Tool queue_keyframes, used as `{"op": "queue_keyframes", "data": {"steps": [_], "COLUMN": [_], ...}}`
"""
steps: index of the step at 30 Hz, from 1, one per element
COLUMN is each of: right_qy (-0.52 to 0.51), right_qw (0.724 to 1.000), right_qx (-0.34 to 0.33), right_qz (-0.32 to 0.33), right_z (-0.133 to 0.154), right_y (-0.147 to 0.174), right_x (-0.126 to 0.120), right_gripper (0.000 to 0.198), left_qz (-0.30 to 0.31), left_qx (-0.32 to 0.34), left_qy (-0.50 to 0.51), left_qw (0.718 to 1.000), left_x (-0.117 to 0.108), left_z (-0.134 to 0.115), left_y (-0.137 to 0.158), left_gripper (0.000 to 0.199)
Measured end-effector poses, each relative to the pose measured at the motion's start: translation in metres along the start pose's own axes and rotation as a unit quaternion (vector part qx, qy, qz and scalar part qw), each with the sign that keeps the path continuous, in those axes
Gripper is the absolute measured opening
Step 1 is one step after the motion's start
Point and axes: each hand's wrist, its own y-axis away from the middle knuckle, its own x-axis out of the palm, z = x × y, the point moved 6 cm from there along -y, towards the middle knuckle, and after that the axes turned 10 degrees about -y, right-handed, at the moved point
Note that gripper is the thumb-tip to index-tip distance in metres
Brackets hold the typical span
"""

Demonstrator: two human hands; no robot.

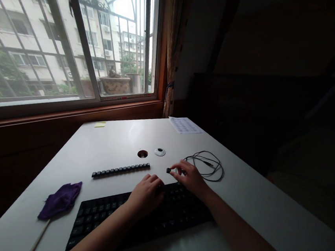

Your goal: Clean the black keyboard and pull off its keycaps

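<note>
A black keyboard (98, 211) lies across the near part of the white table. On its upper middle rests my left hand (147, 192), fingers curled and closed; their tips are hidden, so whatever they grip is out of sight. My right hand (190, 176) pinches a small black keycap (168, 170) between thumb and forefinger, just above the keyboard's far edge. Beyond the keyboard, a row of several black keycaps (121, 170) stands in a line to the left.
On the right a coiled black cable (219, 168) lies loosely. A purple cloth on a stick (60, 199) is at the left. The table (121, 141) has a round hole (142, 154) with a white cover (160, 152) beside it. Papers (185, 125) lie at the far right edge.
</note>
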Motion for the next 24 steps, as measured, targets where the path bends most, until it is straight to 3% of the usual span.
{"op": "queue_keyframes", "data": {"steps": [8,16,24], "right_qy": [0.027,0.038,0.05], "right_qw": [0.997,0.987,0.978], "right_qx": [0.027,0.049,0.065], "right_qz": [0.072,0.146,0.191], "right_z": [-0.025,-0.053,-0.064], "right_y": [-0.03,-0.069,-0.086], "right_x": [0.008,0.045,0.071], "right_gripper": [0.009,0.012,0.011], "left_qz": [-0.004,0.017,0.029], "left_qx": [0.009,0.005,0.003], "left_qy": [-0.027,-0.05,-0.059], "left_qw": [1.0,0.999,0.998], "left_x": [0.0,-0.001,-0.001], "left_z": [-0.004,-0.006,-0.006], "left_y": [0.001,0.0,-0.001], "left_gripper": [0.02,0.015,0.017]}}
